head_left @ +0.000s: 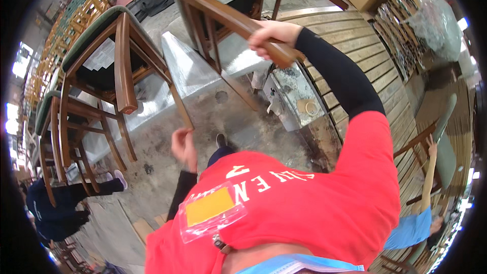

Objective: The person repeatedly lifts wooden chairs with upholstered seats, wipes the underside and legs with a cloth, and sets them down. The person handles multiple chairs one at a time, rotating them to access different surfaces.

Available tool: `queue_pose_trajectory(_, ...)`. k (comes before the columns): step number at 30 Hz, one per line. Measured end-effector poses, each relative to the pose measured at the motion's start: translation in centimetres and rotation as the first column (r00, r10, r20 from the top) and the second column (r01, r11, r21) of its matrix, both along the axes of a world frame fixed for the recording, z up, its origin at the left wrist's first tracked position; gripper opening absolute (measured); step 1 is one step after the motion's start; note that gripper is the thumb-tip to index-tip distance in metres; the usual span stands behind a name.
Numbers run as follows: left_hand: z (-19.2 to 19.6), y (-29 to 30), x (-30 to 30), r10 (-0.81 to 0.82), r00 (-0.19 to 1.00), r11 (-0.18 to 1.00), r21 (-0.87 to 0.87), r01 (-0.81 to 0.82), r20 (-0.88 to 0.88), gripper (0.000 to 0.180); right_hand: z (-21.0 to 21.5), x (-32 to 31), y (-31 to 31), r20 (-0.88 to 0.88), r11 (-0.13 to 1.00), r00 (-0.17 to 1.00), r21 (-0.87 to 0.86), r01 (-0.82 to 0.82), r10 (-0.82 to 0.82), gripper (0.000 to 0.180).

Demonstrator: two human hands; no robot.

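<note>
My right hand (274, 35) is wrapped round a thick brown wooden leg of an upturned chair (218, 7) at the top centre. Dark underside and a padded edge show on that chair, and its thinner legs point down toward me. On the left, my left hand (183, 148) is slightly blurred, with loosely bent fingers and nothing visible in them. It is close to the tip of a leg on a second upturned chair (125, 66), which has a grey-green padded seat; whether they touch I cannot tell.
The chairs rest on a surface covered in clear plastic (177, 71). Another chair (48, 116) is at the left. A stained metal box (299, 96) with a tape roll stands beside a slatted wooden platform (350, 50). Co-workers (61, 208) (413, 228) are at both sides, one touching a chair.
</note>
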State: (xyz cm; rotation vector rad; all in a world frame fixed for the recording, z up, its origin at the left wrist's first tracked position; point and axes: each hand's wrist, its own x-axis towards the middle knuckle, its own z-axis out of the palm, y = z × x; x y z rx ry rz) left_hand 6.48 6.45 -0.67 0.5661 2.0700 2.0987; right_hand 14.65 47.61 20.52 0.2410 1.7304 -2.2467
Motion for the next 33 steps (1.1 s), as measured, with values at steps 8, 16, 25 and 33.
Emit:
queue_pose_trajectory(8,-2.7,23.2,-23.8,-0.047,0.714,0.999,0.019,0.047,0.699,0.071,0.4,7.8,7.3,0.203,1.0,0.979,0.022,-0.013,0.008,0.067)
queue_pose_trajectory(16,-4.5,37.4,-28.0,-0.317,0.431,0.948,0.278,0.154,0.845,0.081,-1.7,9.0,13.0,0.18,0.973,0.984,0.229,-0.025,-0.018,0.087)
queue_pose_trajectory(25,-6.5,36.1,-31.9,-0.183,0.415,0.98,0.198,0.006,0.891,0.075,-3.6,-16.9,21.1,0.019,0.494,0.494,0.069,0.867,-0.869,0.089)
queue_pose_trajectory(33,-6.7,34.8,-31.7,-0.175,0.497,0.977,0.213,-0.021,0.85,0.069,-0.7,-12.9,25.8,-0.001,0.549,0.559,0.184,0.815,-0.829,0.049)
